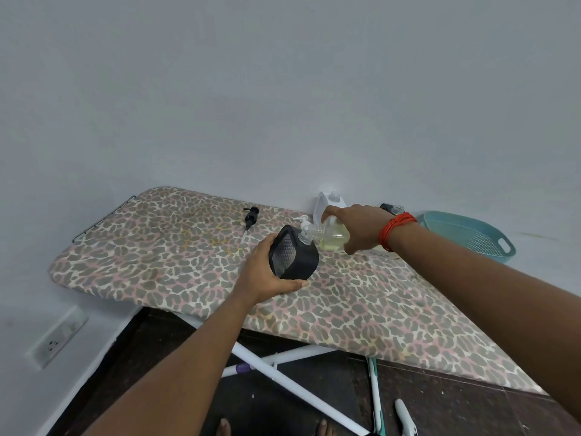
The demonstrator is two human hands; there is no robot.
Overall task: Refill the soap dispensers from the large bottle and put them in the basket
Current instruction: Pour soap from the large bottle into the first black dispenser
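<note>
Above a leopard-print ironing board (345,306), a person reaches out with both bare forearms. The left grip (267,272) comes from the near left, its fingers and thumb curled round a black soap dispenser (294,258), which is tilted with its open neck pointing up and to the right. The right grip (355,228) comes in from the right with its palm down. It clasps a clear bottle (333,236) of yellowish liquid, which lies almost on its side. The bottle's neck points left and meets the neck of the dispenser. A red thread band (396,229) circles the right wrist.

On the far side of the board a black pump head (251,217) lies with its tube toward the near edge. A white pump head (300,219) sits just left of the bottle. A white container (327,202) stands against the wall, partly hidden by the right grip. A dark object (388,208) shows just past the wrist, too hidden to make out.

A teal basket (459,226) rests at the far right end of the board, well apart from both grips. The board's white legs (283,382) cross over the dark floor below. A wall socket (59,336) sits low on the left.
</note>
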